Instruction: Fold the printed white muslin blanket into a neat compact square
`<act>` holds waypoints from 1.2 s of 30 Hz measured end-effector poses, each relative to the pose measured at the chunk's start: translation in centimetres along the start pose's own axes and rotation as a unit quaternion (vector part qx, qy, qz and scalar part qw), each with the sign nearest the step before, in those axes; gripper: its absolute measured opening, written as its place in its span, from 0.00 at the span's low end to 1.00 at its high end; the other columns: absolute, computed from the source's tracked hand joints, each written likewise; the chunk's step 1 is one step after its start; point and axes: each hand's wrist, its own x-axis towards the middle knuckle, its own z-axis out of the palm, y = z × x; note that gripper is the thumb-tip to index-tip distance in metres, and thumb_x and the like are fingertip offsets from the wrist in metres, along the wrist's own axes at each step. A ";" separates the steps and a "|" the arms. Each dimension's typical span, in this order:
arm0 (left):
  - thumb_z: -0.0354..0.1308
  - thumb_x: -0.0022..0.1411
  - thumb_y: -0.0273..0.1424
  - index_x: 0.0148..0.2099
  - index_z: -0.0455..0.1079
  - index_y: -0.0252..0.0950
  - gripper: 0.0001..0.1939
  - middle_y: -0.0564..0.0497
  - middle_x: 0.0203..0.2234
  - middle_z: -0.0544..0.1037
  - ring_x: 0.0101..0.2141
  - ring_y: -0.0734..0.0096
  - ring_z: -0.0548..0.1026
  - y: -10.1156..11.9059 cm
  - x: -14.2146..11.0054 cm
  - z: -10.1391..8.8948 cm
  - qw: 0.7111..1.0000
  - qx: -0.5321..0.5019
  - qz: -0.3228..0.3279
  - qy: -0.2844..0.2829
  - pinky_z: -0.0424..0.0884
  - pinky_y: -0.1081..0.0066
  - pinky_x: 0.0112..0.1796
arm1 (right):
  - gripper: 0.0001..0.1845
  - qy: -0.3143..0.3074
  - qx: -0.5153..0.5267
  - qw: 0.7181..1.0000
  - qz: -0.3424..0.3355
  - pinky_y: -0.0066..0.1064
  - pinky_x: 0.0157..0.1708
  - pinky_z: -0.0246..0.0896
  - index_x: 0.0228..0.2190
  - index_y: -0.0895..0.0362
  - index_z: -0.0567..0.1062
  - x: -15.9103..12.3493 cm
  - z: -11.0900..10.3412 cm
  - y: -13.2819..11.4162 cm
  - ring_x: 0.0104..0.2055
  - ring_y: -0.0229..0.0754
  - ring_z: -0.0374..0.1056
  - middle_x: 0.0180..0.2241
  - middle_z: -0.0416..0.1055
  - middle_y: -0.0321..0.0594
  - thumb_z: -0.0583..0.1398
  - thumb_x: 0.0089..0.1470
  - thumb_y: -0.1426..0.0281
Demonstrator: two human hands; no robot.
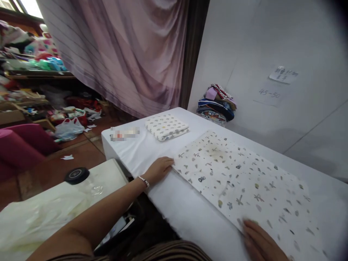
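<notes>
A white cloth (231,170) printed with small grey, black and yellow motifs lies spread flat on the white-covered table. My left hand (160,169), a bracelet at its wrist, rests by the cloth's near left corner, its fingers closed on the edge; the fingertips are partly hidden. Along the near edge, farther right, my right hand (261,239) touches the cloth with its fingers stretched out, slightly blurred by motion. Beyond my left hand sits a folded white cloth (167,127) with a grey pattern.
The white table (163,195) reaches toward a pale wall. Folded textiles (216,103) are stacked behind it. At my left, a jar with a black lid (77,175) stands on a white surface. A pink curtain (136,50) hangs behind; bags and boxes crowd the floor.
</notes>
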 end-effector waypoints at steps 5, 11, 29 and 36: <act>0.45 0.64 0.28 0.47 0.69 0.37 0.14 0.48 0.46 0.74 0.47 0.66 0.69 -0.4 0.2 -0.3 1.000 -0.018 0.003 -0.015 0.65 0.64 0.49 | 0.21 -0.019 -0.015 0.999 0.029 0.42 0.54 0.61 0.49 0.51 0.73 6.4 1.3 -5.6 0.55 0.49 0.62 0.55 0.65 0.41 0.53 0.57 0.59; 0.45 0.63 0.24 0.46 0.68 0.36 0.13 0.46 0.44 0.72 0.45 0.64 0.67 -0.2 0.8 -0.6 0.997 0.040 0.067 -0.028 0.62 0.64 0.46 | 0.20 -0.039 0.002 0.999 0.004 0.41 0.55 0.58 0.49 0.54 0.71 14.2 1.9 -11.2 0.55 0.48 0.61 0.53 0.66 0.44 0.51 0.58 0.64; 0.48 0.56 0.20 0.38 0.63 0.37 0.10 0.50 0.39 0.69 0.41 0.64 0.65 -0.5 2.7 0.0 0.990 0.094 -0.031 -0.104 0.62 0.66 0.40 | 0.19 0.015 -0.183 0.983 0.008 0.32 0.35 0.60 0.43 0.55 0.71 23.9 7.6 -17.6 0.38 0.45 0.64 0.37 0.70 0.42 0.52 0.52 0.82; 0.49 0.51 0.19 0.40 0.61 0.38 0.14 0.51 0.38 0.69 0.40 0.68 0.67 -1.7 2.6 0.0 0.983 0.056 -0.121 -0.127 0.62 0.69 0.39 | 0.16 0.025 -0.187 0.982 -0.011 0.30 0.32 0.59 0.43 0.54 0.70 25.1 9.3 -18.2 0.37 0.44 0.65 0.37 0.69 0.41 0.55 0.53 0.80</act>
